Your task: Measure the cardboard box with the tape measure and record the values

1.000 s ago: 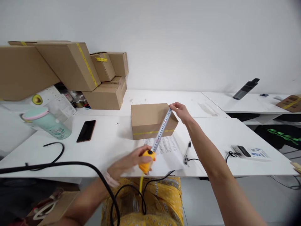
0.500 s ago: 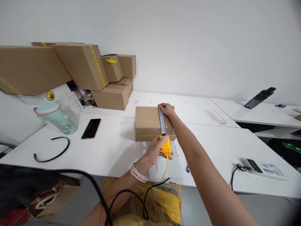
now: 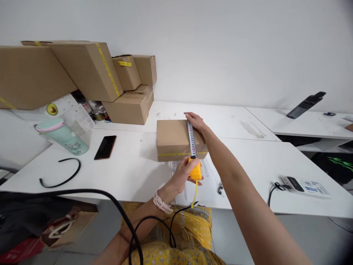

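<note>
A closed cardboard box (image 3: 173,133) with a yellow strip along its front side rests on the white table. My left hand (image 3: 183,173), with a pale pink watch on its wrist, is closed around a yellow tape measure (image 3: 195,170) just in front of the box. From the case the silver blade (image 3: 192,140) runs across the box top, front to back, near its right side. At the far edge my right hand (image 3: 195,121) has its fingers on the blade's end, partly bent over that edge. A printed sheet (image 3: 202,191) lies partly under the box and my left hand.
Cardboard boxes (image 3: 125,110) are stacked at the back left. A mint tumbler (image 3: 63,136), a phone (image 3: 105,147) and a black curved band (image 3: 74,173) lie left. At right are a dark bottle (image 3: 306,105) and a small device with a screen (image 3: 296,184). Black cable (image 3: 110,204) crosses near my lap.
The blade is drawn out slightly more, and the yellow case sits lower against the box's front. My right fingers have shifted at the far edge. The whole view has tilted a little.
</note>
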`<state>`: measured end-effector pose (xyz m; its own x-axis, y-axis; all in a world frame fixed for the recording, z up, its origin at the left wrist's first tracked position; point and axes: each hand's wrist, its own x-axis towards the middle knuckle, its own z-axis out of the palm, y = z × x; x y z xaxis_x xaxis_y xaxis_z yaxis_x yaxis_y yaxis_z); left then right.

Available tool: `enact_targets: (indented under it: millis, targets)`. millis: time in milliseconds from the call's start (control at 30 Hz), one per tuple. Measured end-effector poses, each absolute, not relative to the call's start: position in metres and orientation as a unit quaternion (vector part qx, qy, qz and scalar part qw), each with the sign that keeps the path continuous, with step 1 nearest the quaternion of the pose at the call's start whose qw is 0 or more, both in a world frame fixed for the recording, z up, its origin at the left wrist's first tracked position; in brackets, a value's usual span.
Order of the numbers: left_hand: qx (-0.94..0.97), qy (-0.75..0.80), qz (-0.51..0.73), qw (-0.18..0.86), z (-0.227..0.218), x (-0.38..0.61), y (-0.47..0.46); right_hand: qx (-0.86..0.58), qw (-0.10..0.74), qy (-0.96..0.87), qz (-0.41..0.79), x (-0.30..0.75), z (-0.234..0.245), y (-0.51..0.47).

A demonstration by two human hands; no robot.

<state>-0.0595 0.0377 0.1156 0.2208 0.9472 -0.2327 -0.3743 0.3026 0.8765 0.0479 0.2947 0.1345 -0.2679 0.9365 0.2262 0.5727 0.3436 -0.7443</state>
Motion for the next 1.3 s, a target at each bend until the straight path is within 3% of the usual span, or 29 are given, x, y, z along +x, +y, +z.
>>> enact_targets:
  millis: [167,300,467,800,900,967,1100,1300]
  targets:
    - [0.453,0.48,0.533,0.53,0.095,-0.112,0.007,-0.508,0.497,-0.615,0.342,0.112,0.127,0.255]
    - [0.446,0.579,0.562,0.389,0.076,-0.159,0.008,-0.584,0.435,-0.589,0.352,0.15,0.09,0.206]
    - [0.427,0.54,0.558,0.463,0.08,-0.187,0.042,-0.539,0.413,-0.643,0.354,0.143,0.084,0.169]
    - [0.498,0.512,0.553,0.43,0.146,-0.196,0.065,-0.558,0.455,-0.681,0.131,0.127,0.142,0.183]
    - [0.503,0.509,0.569,0.406,0.142,-0.18,0.051,-0.488,0.452,-0.744,0.06,0.118,0.147,0.189]
    - [0.502,0.471,0.558,0.463,0.133,-0.163,0.039,-0.455,0.419,-0.784,0.052,0.11,0.151,0.192]
    - [0.459,0.427,0.481,0.613,0.107,-0.126,0.019,-0.496,0.375,-0.783,0.013,0.094,0.158,0.198]
    - [0.427,0.434,0.451,0.652,0.083,-0.098,0.006,-0.534,0.354,-0.768,-0.004,0.082,0.16,0.205]
